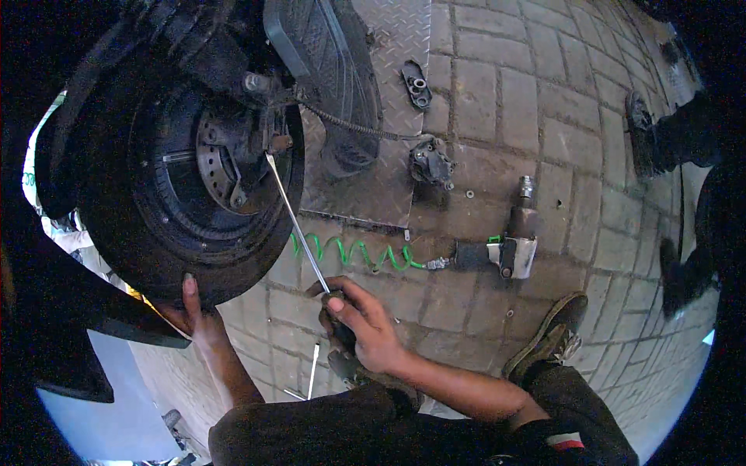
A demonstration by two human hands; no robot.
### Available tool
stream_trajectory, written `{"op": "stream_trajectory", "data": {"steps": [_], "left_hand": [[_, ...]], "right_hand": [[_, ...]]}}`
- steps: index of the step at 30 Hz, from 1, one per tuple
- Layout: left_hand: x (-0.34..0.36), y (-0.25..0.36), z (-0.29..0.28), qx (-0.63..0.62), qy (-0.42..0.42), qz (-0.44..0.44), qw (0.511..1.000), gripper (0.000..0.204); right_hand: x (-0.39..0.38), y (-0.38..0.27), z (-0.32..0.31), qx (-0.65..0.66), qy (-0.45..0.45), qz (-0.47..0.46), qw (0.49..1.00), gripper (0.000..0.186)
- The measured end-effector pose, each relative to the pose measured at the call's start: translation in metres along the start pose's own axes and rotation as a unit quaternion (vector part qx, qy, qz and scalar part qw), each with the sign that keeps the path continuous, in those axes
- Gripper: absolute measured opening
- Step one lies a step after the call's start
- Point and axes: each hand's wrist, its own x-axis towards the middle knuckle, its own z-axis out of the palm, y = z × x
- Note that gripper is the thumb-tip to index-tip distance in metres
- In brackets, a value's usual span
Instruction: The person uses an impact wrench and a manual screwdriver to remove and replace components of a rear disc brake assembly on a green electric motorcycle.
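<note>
A black scooter-type wheel (233, 278) with a tyre fills the left side, and a perforated brake disc (214, 155) shows at its hub. My left hand (194, 311) grips the tyre's lower edge, thumb on the tread side and the other fingers mostly hidden. Closed round a dark handle, my right hand (361, 322) holds a long screwdriver (299, 221). Its silver shaft slants up and left, and the flat tip meets or lies close in front of a rusty-brown part (280, 143) beside the hub.
A brake caliper (432, 162) hangs or lies at a cable's end. Right of it are an impact wrench (514, 252) and its green coiled air hose (357, 255). A black bracket (417, 85) lies beside the metal plate (400, 39). Another person's shoe (639, 132) stands at far right.
</note>
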Motion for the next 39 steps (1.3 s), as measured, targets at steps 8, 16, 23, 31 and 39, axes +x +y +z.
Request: {"op": "stream_trajectory", "data": {"steps": [8,16,23,31,39], "left_hand": [[-0.001,0.005,0.009,-0.015,-0.008,0.028,0.999,0.082],[-0.004,0.001,0.004,0.013,-0.003,0.027,1.000,0.081],[-0.002,-0.004,-0.006,0.020,-0.006,0.031,0.999,0.086],[-0.004,-0.012,-0.004,-0.002,-0.029,0.030,0.999,0.089],[-0.008,-0.011,-0.009,-0.003,-0.003,-0.021,1.000,0.091]], "right_hand": [[0.014,0.029,0.017,0.202,-0.027,-0.003,0.979,0.038],[0.044,0.050,0.079,0.184,0.047,-0.050,0.980,0.035],[0.057,0.047,0.077,0.360,-0.096,0.056,0.927,0.043],[0.065,0.051,0.097,0.158,0.087,-0.035,0.983,0.047],[0.070,0.054,0.076,0.356,-0.106,0.030,0.928,0.048]]}}
